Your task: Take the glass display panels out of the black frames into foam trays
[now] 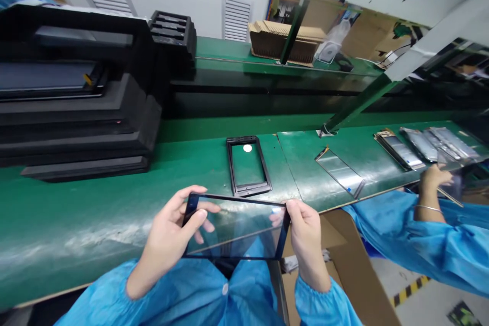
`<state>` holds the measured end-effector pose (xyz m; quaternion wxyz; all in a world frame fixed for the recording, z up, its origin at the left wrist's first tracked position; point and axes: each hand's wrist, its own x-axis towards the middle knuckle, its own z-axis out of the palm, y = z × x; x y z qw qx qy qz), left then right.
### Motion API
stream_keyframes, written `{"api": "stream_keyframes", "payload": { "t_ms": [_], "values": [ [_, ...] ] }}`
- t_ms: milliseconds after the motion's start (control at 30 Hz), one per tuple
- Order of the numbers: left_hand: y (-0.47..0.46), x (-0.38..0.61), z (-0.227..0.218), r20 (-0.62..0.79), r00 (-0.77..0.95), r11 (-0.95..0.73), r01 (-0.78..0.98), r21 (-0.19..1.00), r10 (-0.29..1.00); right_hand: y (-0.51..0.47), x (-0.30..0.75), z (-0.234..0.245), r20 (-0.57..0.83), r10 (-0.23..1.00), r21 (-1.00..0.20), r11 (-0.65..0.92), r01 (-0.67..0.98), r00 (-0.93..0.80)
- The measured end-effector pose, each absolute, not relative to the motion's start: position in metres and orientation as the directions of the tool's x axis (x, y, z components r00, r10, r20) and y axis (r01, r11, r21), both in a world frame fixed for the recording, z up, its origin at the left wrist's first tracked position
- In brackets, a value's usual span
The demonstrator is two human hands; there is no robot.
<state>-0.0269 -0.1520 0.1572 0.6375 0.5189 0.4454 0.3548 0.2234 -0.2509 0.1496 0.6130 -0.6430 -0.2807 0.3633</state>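
Between my two hands is a clear glass touch panel [237,226] with a black border, held sideways above the front edge of the green bench. My left hand [178,224] grips its left end, thumb on the front and fingers showing through the glass behind. My right hand [305,224] pinches its upper right corner. Just beyond the panel, a black rectangular frame [266,170] lies flat on the bench, with a white round spot inside its opening. Farther right another glass panel [342,170] with a dark edge lies on the green surface.
Stacked black foam trays [76,132] rise at the left. A co-worker's hand [435,178] is at the right, near wrapped panels [439,143] and a panel stack [399,150]. A slanted green post [355,102] meets the bench. An open cardboard box [351,260] stands below.
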Motion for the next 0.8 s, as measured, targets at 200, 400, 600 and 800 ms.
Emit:
{"api": "stream_keyframes", "payload": {
  "t_ms": [200, 400, 600, 800],
  "values": [
    [-0.153, -0.034, 0.151, -0.160, 0.334, 0.162, 0.023, 0.987, 0.929, -0.255, 0.221, 0.151, -0.109, 0.830, -0.986, -0.020, -0.167, 0.547],
    [-0.138, -0.031, 0.162, 0.291, 0.426, -0.473, 0.420, 0.775, 0.856, -0.260, 0.211, 0.159, -0.051, 0.844, -0.998, -0.022, -0.062, 0.535],
    [-0.122, -0.018, 0.181, 0.287, 0.674, -0.657, 0.388, 0.647, 0.681, -0.264, 0.206, 0.157, -0.054, 0.829, -0.998, -0.066, 0.003, 0.557],
    [-0.127, -0.022, 0.180, 0.325, 0.661, -0.675, 0.380, 0.632, 0.677, -0.263, 0.207, 0.159, -0.029, 0.838, -0.999, -0.046, 0.017, 0.546]
  ]
}}
